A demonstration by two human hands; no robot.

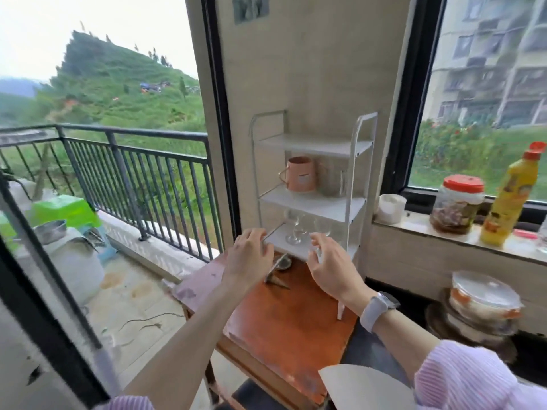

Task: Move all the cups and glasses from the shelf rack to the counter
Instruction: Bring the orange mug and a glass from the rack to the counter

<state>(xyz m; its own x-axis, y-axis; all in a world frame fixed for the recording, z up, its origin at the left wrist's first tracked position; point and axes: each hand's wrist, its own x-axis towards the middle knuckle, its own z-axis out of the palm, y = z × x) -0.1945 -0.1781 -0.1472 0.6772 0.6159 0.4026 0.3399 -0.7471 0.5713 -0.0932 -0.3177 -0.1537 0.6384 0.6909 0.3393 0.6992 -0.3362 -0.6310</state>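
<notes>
Both hands empty, fingers spread loose: left hand (250, 257) at the bottom shelf's edge, right hand (328, 263) just before a clear stemmed glass (321, 229). Second stemmed glass (294, 229) beside it. Pink mug (300, 174), smooth, mid-tier of white metal rack (353, 184) on worn wooden table (284, 315).

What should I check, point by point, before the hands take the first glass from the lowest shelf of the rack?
1. Left hand empty and open: ok.
2. Right hand empty and open: ok.
3. Stemmed glasses upright on the lowest shelf: ok.
4. Pink cup on the middle shelf, not yet moved: not ok.
5. White rack steady on the wooden table: cannot tell.
6. Free place on the counter: cannot tell.
</notes>
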